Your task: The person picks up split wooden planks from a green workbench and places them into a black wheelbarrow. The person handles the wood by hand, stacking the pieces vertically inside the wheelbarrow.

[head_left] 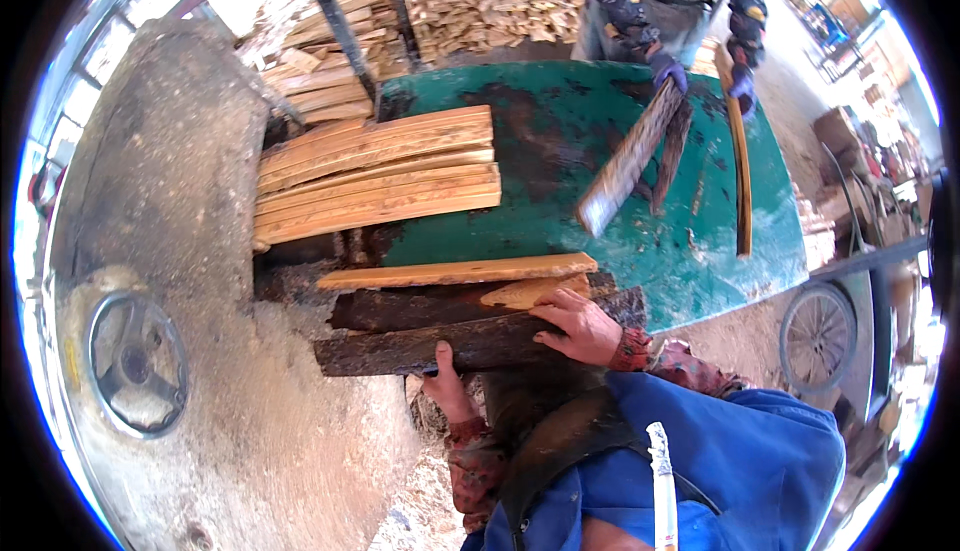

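Note:
A dark, bark-covered board point(385, 351) lies crosswise in front of me, at the near edge of the work surface. My left hand point(450, 389) grips its near edge from below, thumb up over the bark. Toward its right end, my right hand point(582, 328) is closed over the top with bent fingers. Just behind it is a second bark-faced board point(410, 308), partly covered by the first. Beyond that one lies a pale, narrow strip of wood point(455, 272). Bark and my fingers hide the undersides of the boards.
A stack of pale sawn boards point(375, 179) sits on the left of the green table point(540, 141). Across it, a person in purple gloves point(668, 71) holds bark-edged pieces point(630, 166) and a thin strip point(742, 181). A handwheel point(137, 363) is on the dusty machine point(190, 201) at left.

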Demonstrator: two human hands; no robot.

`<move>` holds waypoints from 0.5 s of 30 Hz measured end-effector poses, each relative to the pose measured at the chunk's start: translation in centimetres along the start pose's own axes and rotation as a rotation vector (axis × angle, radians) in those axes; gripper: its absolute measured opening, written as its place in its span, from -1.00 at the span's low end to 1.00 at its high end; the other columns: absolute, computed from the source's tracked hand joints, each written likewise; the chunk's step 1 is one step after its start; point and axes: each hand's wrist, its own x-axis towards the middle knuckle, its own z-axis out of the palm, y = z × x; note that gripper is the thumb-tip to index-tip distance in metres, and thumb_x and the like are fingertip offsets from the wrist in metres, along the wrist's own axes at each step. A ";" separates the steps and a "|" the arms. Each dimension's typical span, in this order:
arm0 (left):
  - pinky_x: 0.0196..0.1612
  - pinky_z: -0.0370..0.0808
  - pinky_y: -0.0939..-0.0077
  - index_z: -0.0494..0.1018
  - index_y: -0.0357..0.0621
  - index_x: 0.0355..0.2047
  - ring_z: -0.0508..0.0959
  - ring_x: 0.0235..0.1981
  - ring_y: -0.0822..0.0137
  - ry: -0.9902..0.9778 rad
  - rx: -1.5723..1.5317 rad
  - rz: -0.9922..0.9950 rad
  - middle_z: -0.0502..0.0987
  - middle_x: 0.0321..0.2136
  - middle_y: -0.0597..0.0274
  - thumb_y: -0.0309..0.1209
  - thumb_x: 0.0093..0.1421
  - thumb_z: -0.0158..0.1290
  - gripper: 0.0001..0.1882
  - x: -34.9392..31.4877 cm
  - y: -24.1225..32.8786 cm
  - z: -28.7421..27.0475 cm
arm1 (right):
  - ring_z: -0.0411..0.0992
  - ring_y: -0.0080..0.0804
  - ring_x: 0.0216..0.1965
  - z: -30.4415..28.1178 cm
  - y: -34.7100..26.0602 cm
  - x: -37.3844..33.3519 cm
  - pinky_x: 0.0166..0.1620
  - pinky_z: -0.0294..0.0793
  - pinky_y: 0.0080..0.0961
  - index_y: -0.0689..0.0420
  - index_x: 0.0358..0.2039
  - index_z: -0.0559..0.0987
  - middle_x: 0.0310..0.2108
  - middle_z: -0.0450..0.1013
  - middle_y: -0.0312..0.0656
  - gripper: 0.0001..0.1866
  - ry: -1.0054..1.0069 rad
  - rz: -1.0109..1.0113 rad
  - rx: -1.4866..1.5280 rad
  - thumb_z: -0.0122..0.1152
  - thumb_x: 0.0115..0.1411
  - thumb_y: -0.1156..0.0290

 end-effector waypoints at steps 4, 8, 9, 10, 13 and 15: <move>-0.15 0.54 0.06 0.29 -0.27 0.12 0.54 -0.11 0.12 -0.057 0.008 -0.152 0.49 -0.05 0.01 0.01 0.07 0.28 -0.22 -1.8 2.0 1.7 | 0.40 -0.02 -0.03 -1.6 0.6 -0.1 0.00 0.46 -0.20 0.20 -0.06 0.53 -0.09 0.41 -0.04 -0.60 0.018 0.030 -0.018 0.32 0.11 0.32; -0.09 0.55 0.07 0.34 -0.35 0.09 0.54 -0.07 0.08 -0.011 -0.034 -0.087 0.48 -0.02 -0.02 0.02 0.10 0.26 -0.24 -1.1 0.3 2.0 | 0.43 -0.02 -0.07 -2.9 2.8 -0.8 -0.02 0.47 -0.20 0.20 -0.07 0.53 -0.10 0.43 -0.04 -0.60 0.115 -0.005 -0.014 0.35 0.08 0.36; -0.07 0.55 0.09 0.36 -0.38 0.05 0.54 -0.07 0.07 0.003 -0.033 -0.069 0.49 -0.02 -0.03 0.03 0.09 0.26 -0.24 -1.5 0.5 2.5 | 0.44 -0.01 -0.06 -4.0 3.5 -0.9 -0.01 0.48 -0.20 0.19 -0.08 0.54 -0.10 0.45 -0.03 -0.60 0.185 -0.002 0.022 0.36 0.07 0.38; -0.07 0.55 0.10 0.36 -0.39 0.06 0.54 -0.06 0.07 -0.008 -0.031 -0.076 0.49 -0.02 -0.03 0.04 0.09 0.26 -0.23 -1.4 0.3 2.6 | 0.45 -0.03 -0.05 -4.7 4.8 -1.2 0.00 0.48 -0.22 0.18 -0.10 0.55 -0.11 0.46 -0.02 -0.61 0.219 0.073 0.014 0.38 0.05 0.37; -0.09 0.58 0.17 0.34 -0.43 0.05 0.54 -0.07 0.08 -0.023 -0.028 -0.089 0.49 -0.03 -0.03 0.05 0.08 0.27 -0.20 -1.7 0.7 3.2 | 0.48 -0.01 -0.13 -8.6 10.4 -2.5 -0.06 0.53 -0.22 0.20 -0.18 0.57 -0.17 0.48 0.00 -0.65 0.432 0.177 -0.152 0.40 0.02 0.35; -0.12 0.52 0.19 0.31 -0.24 0.13 0.49 -0.03 0.15 -0.003 0.020 -0.133 0.45 0.02 0.07 0.03 0.10 0.24 -0.24 -1.8 0.9 3.4 | 0.47 -0.01 -0.11 -11.8 15.2 -3.7 -0.03 0.51 -0.20 0.18 -0.16 0.58 -0.15 0.47 0.02 -0.62 0.562 0.315 -0.327 0.41 0.02 0.32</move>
